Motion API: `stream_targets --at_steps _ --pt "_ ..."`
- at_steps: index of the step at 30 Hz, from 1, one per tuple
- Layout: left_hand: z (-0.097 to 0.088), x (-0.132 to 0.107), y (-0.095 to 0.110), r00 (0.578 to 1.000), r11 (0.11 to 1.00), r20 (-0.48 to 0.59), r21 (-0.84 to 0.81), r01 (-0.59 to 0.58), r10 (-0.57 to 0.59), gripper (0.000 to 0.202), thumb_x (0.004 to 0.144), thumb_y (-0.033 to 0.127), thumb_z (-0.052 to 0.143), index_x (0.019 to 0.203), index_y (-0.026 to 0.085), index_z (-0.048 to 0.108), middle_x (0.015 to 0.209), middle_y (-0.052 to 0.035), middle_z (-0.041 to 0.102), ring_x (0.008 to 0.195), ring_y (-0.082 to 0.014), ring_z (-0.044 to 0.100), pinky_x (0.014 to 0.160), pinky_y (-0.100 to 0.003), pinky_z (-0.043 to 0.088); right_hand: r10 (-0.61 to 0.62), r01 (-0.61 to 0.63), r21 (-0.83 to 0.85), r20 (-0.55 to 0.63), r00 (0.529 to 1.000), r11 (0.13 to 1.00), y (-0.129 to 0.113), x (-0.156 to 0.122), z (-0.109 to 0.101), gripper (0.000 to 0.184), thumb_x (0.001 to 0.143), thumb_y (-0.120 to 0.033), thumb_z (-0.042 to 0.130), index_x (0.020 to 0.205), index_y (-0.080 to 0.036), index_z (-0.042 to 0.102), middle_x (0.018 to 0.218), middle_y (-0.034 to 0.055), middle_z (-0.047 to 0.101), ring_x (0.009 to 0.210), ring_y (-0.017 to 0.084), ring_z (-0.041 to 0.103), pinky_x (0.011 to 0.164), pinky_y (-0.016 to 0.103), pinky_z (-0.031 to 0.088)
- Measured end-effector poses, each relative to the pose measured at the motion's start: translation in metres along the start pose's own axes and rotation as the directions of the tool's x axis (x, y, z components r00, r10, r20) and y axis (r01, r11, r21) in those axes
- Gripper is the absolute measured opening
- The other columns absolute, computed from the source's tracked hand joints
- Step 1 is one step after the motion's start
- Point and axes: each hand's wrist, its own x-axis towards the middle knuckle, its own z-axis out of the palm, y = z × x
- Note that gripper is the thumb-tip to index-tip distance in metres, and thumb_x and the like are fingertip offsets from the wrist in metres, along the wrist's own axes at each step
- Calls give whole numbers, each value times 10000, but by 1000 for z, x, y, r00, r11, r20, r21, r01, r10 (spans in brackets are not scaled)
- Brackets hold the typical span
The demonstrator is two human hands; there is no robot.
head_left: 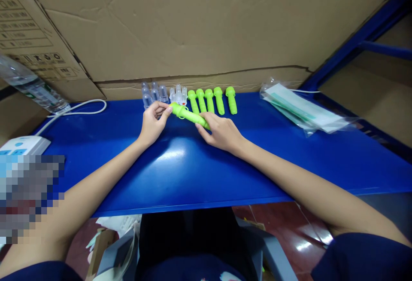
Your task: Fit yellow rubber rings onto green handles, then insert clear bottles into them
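Lime-green tube [189, 115] in left grip [153, 123], right grip [224, 133]; cardboard print [19, 25] blurred.

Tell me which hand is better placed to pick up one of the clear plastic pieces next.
Probably the left hand: it is close to the clear plastic pieces, though its fingers pinch one end of the green tube. The right hand is farther off, holding the other end.
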Motion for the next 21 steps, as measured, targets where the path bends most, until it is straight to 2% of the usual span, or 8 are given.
stream_targets --at_steps 6,11,15,18,21 --pt "0 -4 0 998 990 11 128 -66 66 256 898 435 664 901 194 580 923 -53 719 871 -161 699 866 -277 545 2 -2 -2 19 1000 1000 -1 -2 0 410 991 -376 397 1236 -122 607 1207 162 714 881 270 704 627 320 443" --pt "5 -5 3 992 990 53 76 -114 111 352 818 446 758 964 199 553 1019 -58 707 932 -158 697 876 -271 546 8 -9 50 30 1000 999 -3 -3 3 381 977 -387 425 1200 -130 596 1143 159 729 816 256 696 604 311 408" --pt "9 -4 7 995 996 50 15 -91 91 378 798 446 778 965 202 543 1047 -58 703 964 -154 694 880 -264 552 12 -27 260 62 998 965 -2 -1 5 318 949 -404 484 1113 -147 577 919 103 728 696 210 645 600 296 385" --pt "9 -4 9 997 998 57 -36 -51 53 398 783 451 793 966 202 542 1045 -53 705 967 -146 692 892 -258 547 -3 -35 488 77 997 872 0 2 7 384 919 -405 539 1201 -147 504 736 10 645 587 160 566 580 276 379" --pt "10 -5 10 995 996 99 -89 -7 15 406 773 448 805 965 202 545 1035 -47 707 960 -141 695 905 -256 544 -11 -62 653 108 994 755 0 3 7 522 904 -417 569 1317 -151 395 715 -30 599 566 140 538 560 266 396"
